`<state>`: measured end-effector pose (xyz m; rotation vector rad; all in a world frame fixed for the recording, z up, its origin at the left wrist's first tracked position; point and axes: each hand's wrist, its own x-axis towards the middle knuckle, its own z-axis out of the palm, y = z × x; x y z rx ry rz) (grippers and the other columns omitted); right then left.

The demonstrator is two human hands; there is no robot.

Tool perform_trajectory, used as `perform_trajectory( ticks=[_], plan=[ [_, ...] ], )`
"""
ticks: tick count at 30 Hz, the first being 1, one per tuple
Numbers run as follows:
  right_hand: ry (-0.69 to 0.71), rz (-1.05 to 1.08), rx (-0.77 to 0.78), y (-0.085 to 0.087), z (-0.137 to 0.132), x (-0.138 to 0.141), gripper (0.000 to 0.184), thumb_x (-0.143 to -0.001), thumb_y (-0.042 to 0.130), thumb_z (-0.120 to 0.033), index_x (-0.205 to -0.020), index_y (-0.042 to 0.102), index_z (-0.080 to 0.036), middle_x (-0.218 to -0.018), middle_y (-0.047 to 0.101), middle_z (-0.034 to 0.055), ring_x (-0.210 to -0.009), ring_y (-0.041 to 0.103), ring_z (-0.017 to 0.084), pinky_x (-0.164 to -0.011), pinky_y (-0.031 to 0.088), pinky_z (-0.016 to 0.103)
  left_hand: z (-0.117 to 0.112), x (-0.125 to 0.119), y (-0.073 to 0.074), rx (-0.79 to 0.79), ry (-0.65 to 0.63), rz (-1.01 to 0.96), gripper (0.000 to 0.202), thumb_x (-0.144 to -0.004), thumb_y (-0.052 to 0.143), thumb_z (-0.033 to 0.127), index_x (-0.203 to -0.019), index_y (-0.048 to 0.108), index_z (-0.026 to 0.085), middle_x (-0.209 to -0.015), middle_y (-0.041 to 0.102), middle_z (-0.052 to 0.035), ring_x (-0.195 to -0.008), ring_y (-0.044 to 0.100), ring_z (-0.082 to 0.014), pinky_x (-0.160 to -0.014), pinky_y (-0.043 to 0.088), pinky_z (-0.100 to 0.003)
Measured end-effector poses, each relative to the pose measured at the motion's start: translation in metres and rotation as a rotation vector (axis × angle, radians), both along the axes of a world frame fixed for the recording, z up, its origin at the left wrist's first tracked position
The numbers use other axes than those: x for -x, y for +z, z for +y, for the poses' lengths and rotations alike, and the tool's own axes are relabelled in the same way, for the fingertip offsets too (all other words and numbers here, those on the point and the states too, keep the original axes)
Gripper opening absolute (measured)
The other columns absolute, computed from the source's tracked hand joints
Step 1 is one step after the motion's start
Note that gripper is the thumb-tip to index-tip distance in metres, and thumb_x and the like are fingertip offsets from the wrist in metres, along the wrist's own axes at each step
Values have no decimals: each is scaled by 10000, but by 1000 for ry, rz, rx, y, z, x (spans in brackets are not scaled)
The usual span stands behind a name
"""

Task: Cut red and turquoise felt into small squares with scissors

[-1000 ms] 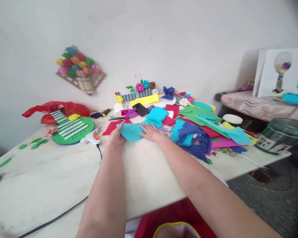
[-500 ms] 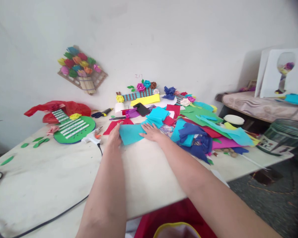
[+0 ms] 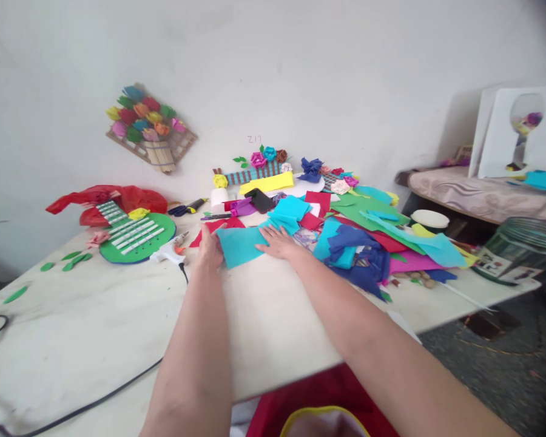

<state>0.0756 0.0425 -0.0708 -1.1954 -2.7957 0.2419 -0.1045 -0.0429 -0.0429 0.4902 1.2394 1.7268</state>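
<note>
Worn on the person's head, the one camera is looking forward and down over the bare left hand (image 3: 210,250) and bare right hand (image 3: 279,243), which are lying near the centre of its view. It is facing across the cream-coloured flat tabletop (image 3: 95,328) towards the plain white wall (image 3: 346,73) (which is filling most of the upper half), with a dark red yellow-trimmed cloth (image 3: 277,409) showing below. The wide view is stretching from an oval green cut-out (image 3: 16,295) leftward to a round, see-through green jar (image 3: 523,249) rightward.
</note>
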Motion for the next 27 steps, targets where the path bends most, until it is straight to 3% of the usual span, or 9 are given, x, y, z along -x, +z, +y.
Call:
perform_trajectory(
  ticks=[2,4,6,9,13,18,27],
  plan=[
    [-1,5,-5,2,-2,-1,758,-843,210,-608,-1457,135,-169,-1517,103,30,-1396,18,187,-1111,-16,407,-3,0,-1,-2,-21,17,454,-790,507,539,-940,632,129,-666,642,-69,-636,640,-193,-623,531,-318],
    [-4,4,-5,5,-5,-2,758,-845,221,-605,-1456,139,-164,-1516,110,33,-1396,18,184,-1112,-14,399,-5,-1,-4,-1,-60,51,268,-708,678,294,-905,637,118,-686,659,-76,-672,653,-207,-658,539,-326],
    [-8,-1,2,8,-8,-3,754,-848,231,-598,-1456,134,-162,-1517,108,35,-1396,18,184,-1113,-9,400,-8,-1,-6,9,-98,68,269,-648,690,117,-912,640,108,-735,676,-97,-731,664,-235,-691,547,-358],
    [-12,-6,12,10,-11,-3,749,-852,240,-587,-1457,125,-160,-1518,102,34,-1396,15,184,-1113,-4,407,-9,0,-6,4,-113,45,275,-652,643,41,-920,641,105,-791,682,-113,-789,668,-250,-719,552,-382],
    [-7,8,-1,7,-7,-2,762,-843,232,-600,-1456,133,-159,-1517,107,32,-1396,23,188,-1115,2,405,-6,2,-7,-19,-102,20,212,-703,617,52,-903,642,119,-812,685,-112,-821,665,-247,-752,549,-371],
    [-7,14,-6,2,-2,-2,766,-841,218,-610,-1457,126,-163,-1518,105,35,-1396,22,192,-1112,1,409,-2,2,-9,14,3,-45,149,-799,563,174,-930,630,145,-799,686,-99,-830,659,-235,-761,541,-362],
    [-13,11,-1,4,-4,-2,765,-842,236,-609,-1458,130,-168,-1519,100,35,-1396,15,195,-1112,-4,401,-3,0,-8,-34,-54,-110,329,-831,509,345,-1083,606,156,-861,687,-112,-796,660,-238,-774,518,-384]
  ],
)
